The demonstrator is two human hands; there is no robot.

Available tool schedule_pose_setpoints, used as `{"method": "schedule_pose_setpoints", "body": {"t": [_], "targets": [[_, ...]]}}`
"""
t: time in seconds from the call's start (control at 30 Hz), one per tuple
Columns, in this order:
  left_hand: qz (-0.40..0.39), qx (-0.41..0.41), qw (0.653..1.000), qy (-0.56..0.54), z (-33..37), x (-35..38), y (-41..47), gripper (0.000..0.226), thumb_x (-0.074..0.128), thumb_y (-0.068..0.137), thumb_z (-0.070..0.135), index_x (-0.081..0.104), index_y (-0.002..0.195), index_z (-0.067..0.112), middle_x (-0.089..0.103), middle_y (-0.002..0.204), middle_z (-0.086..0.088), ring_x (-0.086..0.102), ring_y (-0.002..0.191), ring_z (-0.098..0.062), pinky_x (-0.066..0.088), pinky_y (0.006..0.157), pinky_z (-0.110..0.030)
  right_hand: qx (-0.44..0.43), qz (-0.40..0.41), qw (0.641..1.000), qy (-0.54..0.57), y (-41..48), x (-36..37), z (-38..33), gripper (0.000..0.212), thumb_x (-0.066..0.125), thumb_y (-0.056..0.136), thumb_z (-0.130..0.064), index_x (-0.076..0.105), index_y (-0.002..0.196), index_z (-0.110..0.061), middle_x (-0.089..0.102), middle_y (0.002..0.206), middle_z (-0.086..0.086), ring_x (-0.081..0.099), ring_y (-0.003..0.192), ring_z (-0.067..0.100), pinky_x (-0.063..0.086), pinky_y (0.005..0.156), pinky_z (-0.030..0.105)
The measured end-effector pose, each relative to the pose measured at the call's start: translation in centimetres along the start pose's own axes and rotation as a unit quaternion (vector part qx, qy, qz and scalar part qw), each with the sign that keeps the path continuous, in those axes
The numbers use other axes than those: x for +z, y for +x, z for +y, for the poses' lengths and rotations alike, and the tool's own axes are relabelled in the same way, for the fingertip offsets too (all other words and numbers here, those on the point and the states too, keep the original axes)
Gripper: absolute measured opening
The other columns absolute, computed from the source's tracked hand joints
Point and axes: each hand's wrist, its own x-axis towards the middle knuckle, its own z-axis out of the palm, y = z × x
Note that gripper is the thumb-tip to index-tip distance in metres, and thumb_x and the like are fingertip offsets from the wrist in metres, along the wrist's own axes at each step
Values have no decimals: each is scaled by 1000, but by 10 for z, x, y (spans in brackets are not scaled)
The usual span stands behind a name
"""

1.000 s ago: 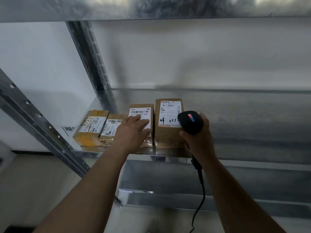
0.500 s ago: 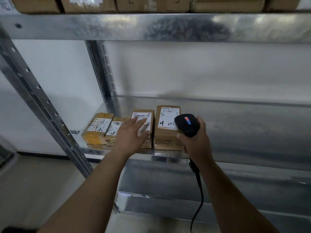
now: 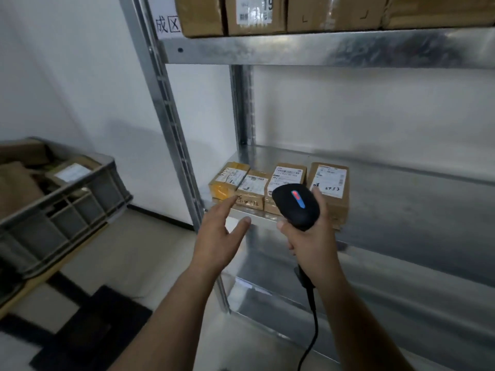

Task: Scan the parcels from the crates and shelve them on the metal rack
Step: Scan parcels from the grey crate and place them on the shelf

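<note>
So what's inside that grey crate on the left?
The crate holds brown parcels, one showing a white label. Anything deeper is hidden by its wall and the top parcels.

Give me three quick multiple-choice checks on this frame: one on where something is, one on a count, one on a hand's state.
1. Where is the grey crate?
A. On the top shelf
B. Left of the metal rack, low down
C. Right of the rack

2. How many parcels sit in the row on the middle shelf?
A. Two
B. Four
C. Six

3. What is the left hand doing?
A. Open, holding nothing
B. Gripping a parcel
C. Holding the scanner

Answers: 1 B, the crate stands beyond the rack's left upright. 2 B, four labelled boxes lie side by side. 3 A, its fingers are spread in front of the shelf; the scanner is in the right hand.
</note>
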Motion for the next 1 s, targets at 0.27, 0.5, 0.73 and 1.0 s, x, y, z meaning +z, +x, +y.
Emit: {"method": "schedule_pose_setpoints", "body": {"t": [0.27,0.5,0.73,1.0], "targets": [[51,-29,998,14,-40,-55,-5,53,65,88,29,47,138,22,47,139,1,38,131,-14,30,110,-31,-6,-83,997,0,-10,71,-8,93,75,82,-5,22,149,-43,58,132,5,58,91,19,55,67,28],[111,-67,991,27,-94,-136,15,56,64,88,32,44,140,23,40,147,0,31,137,-12,22,110,-22,-18,-127,992,-19,-4,182,-31,96,77,69,-28,24,147,-48,59,127,-10,60,93,21,53,93,55],[164,-93,981,39,-161,-234,43,60,63,88,35,40,143,26,36,150,3,29,139,-12,25,114,-33,-33,-191,981,-20,-1,314,-42,94,79,75,-24,24,146,-50,62,120,-11,64,95,23,55,91,50],[189,-99,975,63,-241,-336,71,58,62,89,34,40,142,25,39,146,1,32,136,-14,25,111,-28,-33,-245,969,-6,5,452,-47,91,75,82,-13,22,147,-51,65,116,-3,60,78,14,57,85,44]]}}
